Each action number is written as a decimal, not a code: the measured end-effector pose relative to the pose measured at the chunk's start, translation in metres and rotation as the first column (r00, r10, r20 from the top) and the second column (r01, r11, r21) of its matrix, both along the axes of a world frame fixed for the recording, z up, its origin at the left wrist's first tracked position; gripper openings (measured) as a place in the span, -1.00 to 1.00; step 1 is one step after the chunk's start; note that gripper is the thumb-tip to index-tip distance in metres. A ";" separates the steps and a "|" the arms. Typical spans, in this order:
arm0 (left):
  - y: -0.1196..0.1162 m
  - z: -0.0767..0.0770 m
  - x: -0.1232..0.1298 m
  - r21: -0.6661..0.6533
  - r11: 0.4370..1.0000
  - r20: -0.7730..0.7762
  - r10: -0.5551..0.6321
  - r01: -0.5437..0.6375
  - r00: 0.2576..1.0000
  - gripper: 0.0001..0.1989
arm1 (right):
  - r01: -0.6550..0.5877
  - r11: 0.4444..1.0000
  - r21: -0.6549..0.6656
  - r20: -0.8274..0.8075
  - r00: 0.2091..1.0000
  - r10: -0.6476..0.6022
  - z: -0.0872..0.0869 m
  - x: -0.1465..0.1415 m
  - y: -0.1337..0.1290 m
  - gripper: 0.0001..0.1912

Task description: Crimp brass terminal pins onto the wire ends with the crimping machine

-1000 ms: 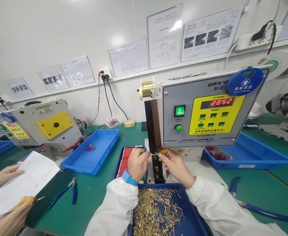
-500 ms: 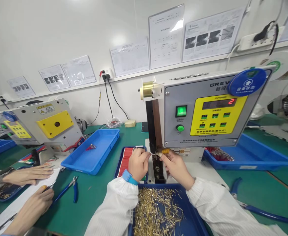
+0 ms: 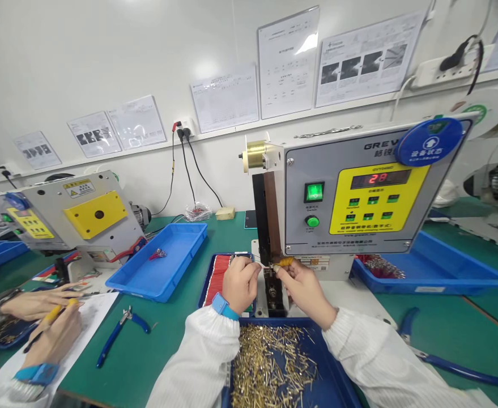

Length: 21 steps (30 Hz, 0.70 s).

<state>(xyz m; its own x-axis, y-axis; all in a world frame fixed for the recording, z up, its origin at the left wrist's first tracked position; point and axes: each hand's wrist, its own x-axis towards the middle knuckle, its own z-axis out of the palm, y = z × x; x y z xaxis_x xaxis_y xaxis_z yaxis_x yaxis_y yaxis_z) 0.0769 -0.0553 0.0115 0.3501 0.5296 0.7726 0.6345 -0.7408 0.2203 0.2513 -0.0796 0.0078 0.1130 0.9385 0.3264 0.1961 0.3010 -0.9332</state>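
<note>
My left hand (image 3: 239, 283), with a blue wrist band, pinches a thin wire at the left side of the machine's crimping head (image 3: 272, 283). My right hand (image 3: 303, 288) is closed at the other side of the head, its fingertips pressed together with a yellow cover on one finger; what they grip is too small to make out. The grey machine (image 3: 350, 198) shows red digits on its yellow panel. Below my hands lies a dark blue tray (image 3: 337, 362) of many gold pins (image 3: 269, 362). Red wires (image 3: 218, 275) lie in a tray behind my left hand.
Blue-handled cutters (image 3: 465, 369) lie at the right, pliers (image 3: 124, 328) at the left. Blue trays (image 3: 159, 283) (image 3: 439, 277) hold red-wired parts. At the far left, a person's hands (image 3: 53, 334) rest over paper (image 3: 91, 317) beside a second machine (image 3: 99, 215).
The machine's display has changed from 2 to about 28. The other person's hands and paper have shifted, and the pliers beside them have turned. My hands have hardly moved.
</note>
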 end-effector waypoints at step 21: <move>-0.003 0.003 0.001 0.000 1.000 0.005 0.000 0.000 1.000 -0.79 | 0.012 0.999 0.032 0.029 1.000 -0.013 -0.003 0.000 0.002 -0.65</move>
<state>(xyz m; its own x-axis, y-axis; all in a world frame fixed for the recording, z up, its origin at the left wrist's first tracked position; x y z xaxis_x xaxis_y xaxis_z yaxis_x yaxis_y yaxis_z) 0.0775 -0.0580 0.0143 0.3464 0.5298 0.7741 0.6332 -0.7409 0.2238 0.2516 -0.0779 0.0046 0.1151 0.9259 0.3597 0.2268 0.3280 -0.9170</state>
